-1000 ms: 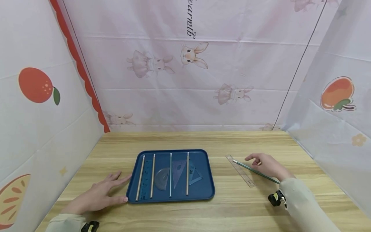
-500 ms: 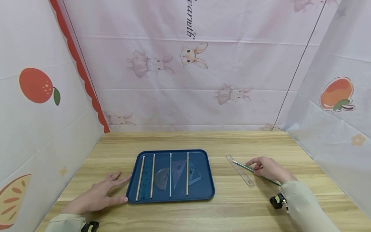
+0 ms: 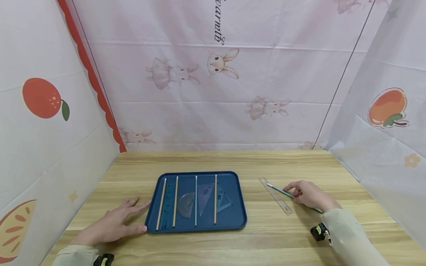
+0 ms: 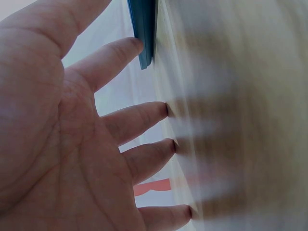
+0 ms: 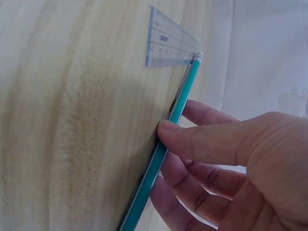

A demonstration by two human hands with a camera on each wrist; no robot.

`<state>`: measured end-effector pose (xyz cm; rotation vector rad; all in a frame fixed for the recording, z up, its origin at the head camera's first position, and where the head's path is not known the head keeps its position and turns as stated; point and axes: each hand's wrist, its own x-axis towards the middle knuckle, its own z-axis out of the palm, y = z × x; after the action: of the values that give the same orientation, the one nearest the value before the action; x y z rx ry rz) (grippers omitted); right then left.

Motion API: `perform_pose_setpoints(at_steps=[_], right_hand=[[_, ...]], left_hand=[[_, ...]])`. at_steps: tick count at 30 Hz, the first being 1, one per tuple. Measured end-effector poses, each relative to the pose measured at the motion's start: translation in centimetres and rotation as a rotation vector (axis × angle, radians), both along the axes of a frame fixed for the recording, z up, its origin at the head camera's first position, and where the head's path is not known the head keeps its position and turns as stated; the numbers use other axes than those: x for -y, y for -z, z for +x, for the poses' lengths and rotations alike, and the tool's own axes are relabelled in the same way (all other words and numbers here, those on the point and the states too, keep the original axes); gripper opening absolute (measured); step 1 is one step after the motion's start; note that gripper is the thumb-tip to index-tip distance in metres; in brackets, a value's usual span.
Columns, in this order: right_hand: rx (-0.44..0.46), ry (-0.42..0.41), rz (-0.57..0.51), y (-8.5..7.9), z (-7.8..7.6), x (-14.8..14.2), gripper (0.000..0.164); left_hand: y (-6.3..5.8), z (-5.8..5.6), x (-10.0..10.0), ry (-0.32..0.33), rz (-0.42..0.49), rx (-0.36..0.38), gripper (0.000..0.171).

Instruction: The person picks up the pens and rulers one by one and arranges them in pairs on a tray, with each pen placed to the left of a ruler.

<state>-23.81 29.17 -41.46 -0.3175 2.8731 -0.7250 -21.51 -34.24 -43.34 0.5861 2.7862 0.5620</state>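
My right hand pinches a green pencil between thumb and fingers, low over the table. The pencil's eraser end lies at a clear ruler, which rests flat and slanted to the left of that hand. At the left, my left hand spreads its fingers, with thumb and index fingertip at the left edge of the blue tray. Other fingertips touch the tabletop in the left wrist view.
In the tray lie several pencils, a blue ruler, a protractor, a purple set square and a blue set square. Printed cloth walls enclose the wooden table at back and sides.
My right hand has lowered onto the green pencil, and its thumb and fingers have closed on it. The left hand and the tray have stayed in place.
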Motion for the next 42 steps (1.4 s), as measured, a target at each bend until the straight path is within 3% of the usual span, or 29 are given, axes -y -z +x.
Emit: perform_pose_setpoints(at_steps=[19,26,34,42], right_hand=[[-0.003,-0.015,0.060,0.1,-0.3,0.5,0.052],[-0.004,-0.017,0.046,-0.2,-0.5,0.7,0.049],[0.054,0.007,0.024,-0.7,-0.5,1.0,0.048],[0.033,-0.012,-0.015,-0.7,-0.6,1.5,0.052]], left_hand=[[0.3,0.0,0.1,-0.004,0.011,-0.011,0.087],[0.3,-0.1,0.1,-0.010,0.016,0.002,0.087],[0.3,0.0,0.1,0.000,0.012,-0.014,0.087],[0.3,0.0,0.1,0.000,0.011,-0.009,0.087]])
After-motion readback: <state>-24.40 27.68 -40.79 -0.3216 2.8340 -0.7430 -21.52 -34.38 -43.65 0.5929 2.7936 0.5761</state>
